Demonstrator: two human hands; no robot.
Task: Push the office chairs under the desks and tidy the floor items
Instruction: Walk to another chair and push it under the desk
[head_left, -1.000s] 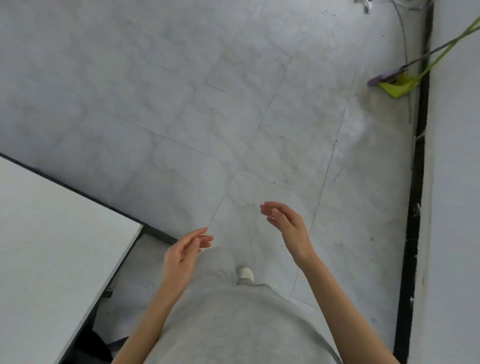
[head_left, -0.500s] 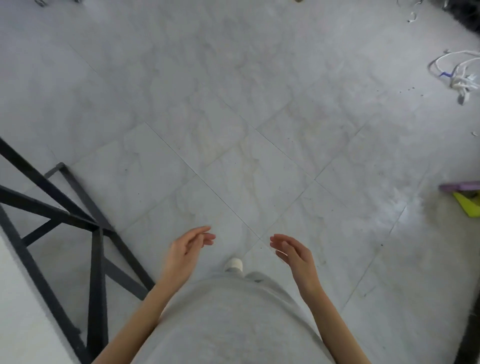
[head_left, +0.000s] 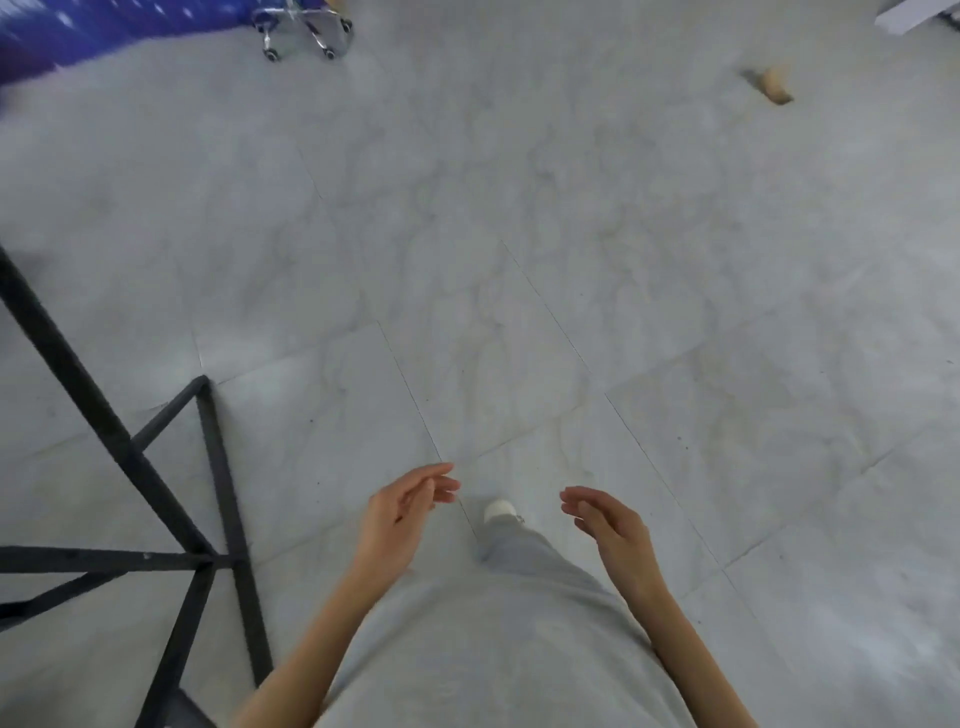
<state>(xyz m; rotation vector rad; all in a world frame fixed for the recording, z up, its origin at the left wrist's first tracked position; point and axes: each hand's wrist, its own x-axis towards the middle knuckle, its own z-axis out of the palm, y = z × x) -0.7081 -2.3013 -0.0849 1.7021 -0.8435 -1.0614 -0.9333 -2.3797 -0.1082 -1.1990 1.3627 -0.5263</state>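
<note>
No readable text in view

No letters, numbers, labels, brand marks or signs can be made out on anything here. The blue sheet (head_left: 78, 26) at the top left carries pale specks, but they are blurred and cannot be read as writing.

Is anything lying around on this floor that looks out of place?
Yes. A small tan block lies alone on the tiles at the far right, and a chair's wheeled chrome base stands out in the open at the top. Both hands, left and right, hold nothing.
</note>
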